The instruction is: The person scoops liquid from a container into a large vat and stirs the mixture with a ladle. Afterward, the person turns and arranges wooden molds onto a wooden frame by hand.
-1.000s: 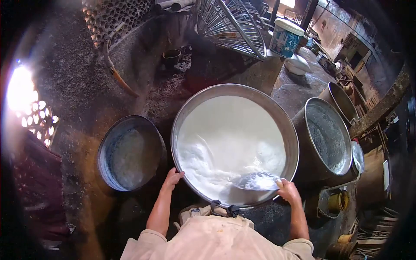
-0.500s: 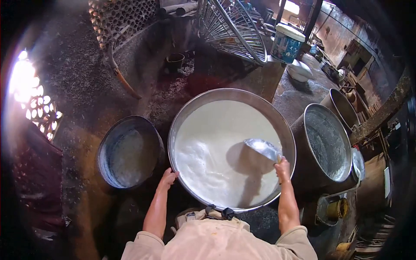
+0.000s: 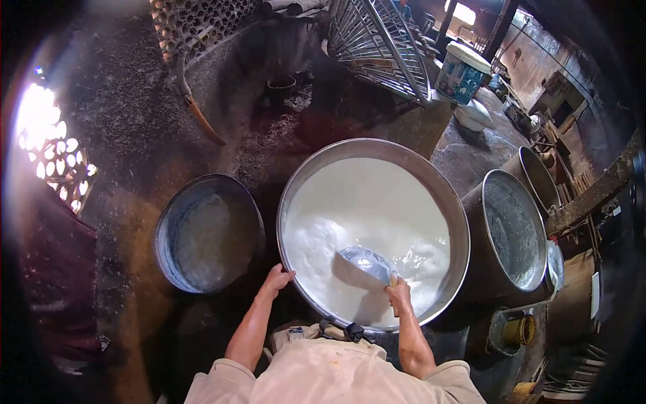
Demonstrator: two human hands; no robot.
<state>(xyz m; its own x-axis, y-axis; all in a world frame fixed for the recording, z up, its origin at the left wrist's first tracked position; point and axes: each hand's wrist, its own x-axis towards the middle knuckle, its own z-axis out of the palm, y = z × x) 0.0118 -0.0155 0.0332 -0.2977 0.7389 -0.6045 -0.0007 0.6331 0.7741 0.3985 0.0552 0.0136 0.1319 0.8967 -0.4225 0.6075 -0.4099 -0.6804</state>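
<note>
A wide round metal pot stands in front of my body, filled with a milky white liquid that is frothy on the near side. My right hand is closed round the short handle of a metal scoop, held over the near half of the liquid, its shadow falling on the surface. At the pot's near left rim, my left hand grips the edge, with the fingers at the outside of the wall.
A dark metal pot with a cloudy bottom stands at the left. On the right are a tall metal pot and another behind it. A metal lattice frame, a labelled bucket and a white sack lie beyond.
My right hand has swung the scoop leftward and nearer to me across the liquid. Fresh froth shows on the right of the surface. My left hand stays at the rim.
</note>
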